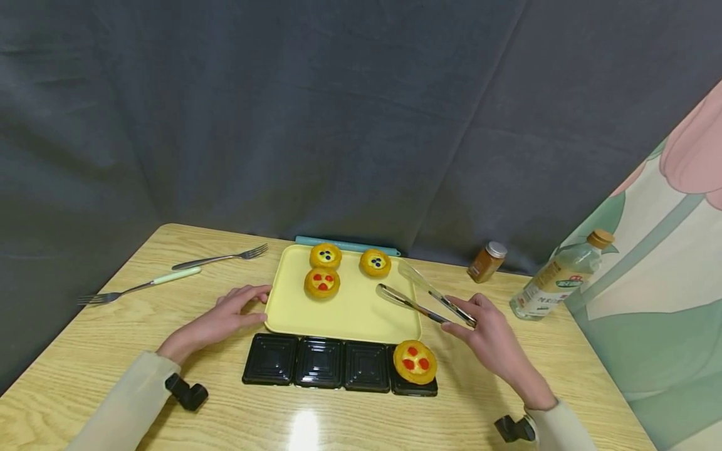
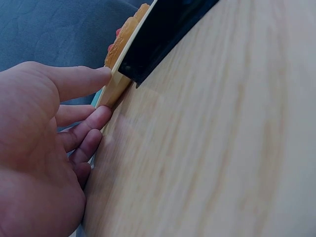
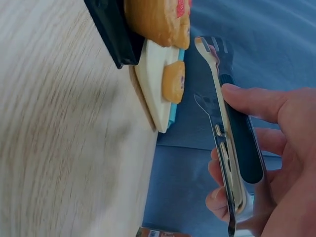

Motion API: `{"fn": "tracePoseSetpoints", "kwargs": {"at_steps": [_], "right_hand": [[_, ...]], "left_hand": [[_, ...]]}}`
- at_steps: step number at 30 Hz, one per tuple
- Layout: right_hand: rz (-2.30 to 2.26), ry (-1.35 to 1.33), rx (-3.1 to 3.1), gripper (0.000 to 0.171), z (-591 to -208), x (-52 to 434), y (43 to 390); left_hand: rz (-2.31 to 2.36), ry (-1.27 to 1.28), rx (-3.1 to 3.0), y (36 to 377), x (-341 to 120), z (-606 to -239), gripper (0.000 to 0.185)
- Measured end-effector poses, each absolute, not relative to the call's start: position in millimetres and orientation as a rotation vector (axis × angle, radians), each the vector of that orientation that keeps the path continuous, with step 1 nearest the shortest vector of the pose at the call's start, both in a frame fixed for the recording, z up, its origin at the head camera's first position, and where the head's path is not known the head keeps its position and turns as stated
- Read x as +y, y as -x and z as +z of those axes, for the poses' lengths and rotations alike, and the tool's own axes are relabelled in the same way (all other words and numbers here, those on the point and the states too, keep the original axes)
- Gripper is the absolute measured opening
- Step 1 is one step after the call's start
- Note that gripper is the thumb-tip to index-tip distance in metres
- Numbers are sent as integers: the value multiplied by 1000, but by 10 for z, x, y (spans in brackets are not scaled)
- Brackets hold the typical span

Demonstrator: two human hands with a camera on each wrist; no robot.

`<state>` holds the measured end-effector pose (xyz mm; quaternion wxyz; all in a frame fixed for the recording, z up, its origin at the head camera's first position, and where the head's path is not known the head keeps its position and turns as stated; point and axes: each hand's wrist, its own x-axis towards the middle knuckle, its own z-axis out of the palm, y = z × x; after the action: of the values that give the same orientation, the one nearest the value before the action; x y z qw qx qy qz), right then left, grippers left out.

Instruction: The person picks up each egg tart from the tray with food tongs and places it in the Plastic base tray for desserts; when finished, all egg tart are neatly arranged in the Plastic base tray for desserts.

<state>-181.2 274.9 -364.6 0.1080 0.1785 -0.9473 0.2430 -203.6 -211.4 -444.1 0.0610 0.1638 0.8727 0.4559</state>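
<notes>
My right hand (image 1: 487,329) holds metal food tongs (image 3: 239,133) above the right end of a yellow tray (image 1: 350,313); their arms are spread, with nothing between the tips. The fingertips of my left hand (image 1: 228,316) touch the tray's left edge, thumb apart from the other fingers. On the tray sit a red-dotted tart (image 1: 322,283) and two tarts with dark berries, one behind it (image 1: 325,256) and one farther right (image 1: 375,263). Before the tray lies a black sectioned container (image 1: 319,363). Another red-dotted tart (image 1: 415,362) rests in its rightmost compartment.
Two forks lie at the left, one plain metal (image 1: 220,257) and one with a pale green handle (image 1: 141,286). A blue-green rod (image 1: 346,244) lies behind the tray. At the right stand a small brown jar (image 1: 487,262) and a clear bottle (image 1: 561,275). A dark curtain (image 1: 282,125) hangs behind.
</notes>
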Motion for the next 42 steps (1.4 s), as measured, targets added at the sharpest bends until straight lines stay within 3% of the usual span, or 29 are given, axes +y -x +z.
{"fn": "tracePoseSetpoints", "kwargs": {"at_steps": [42], "right_hand": [[732,-464,-2810,48,-3893,2472,2502]], "left_hand": [[1372,-531,2652,2026,-2105,-4395,61]]}}
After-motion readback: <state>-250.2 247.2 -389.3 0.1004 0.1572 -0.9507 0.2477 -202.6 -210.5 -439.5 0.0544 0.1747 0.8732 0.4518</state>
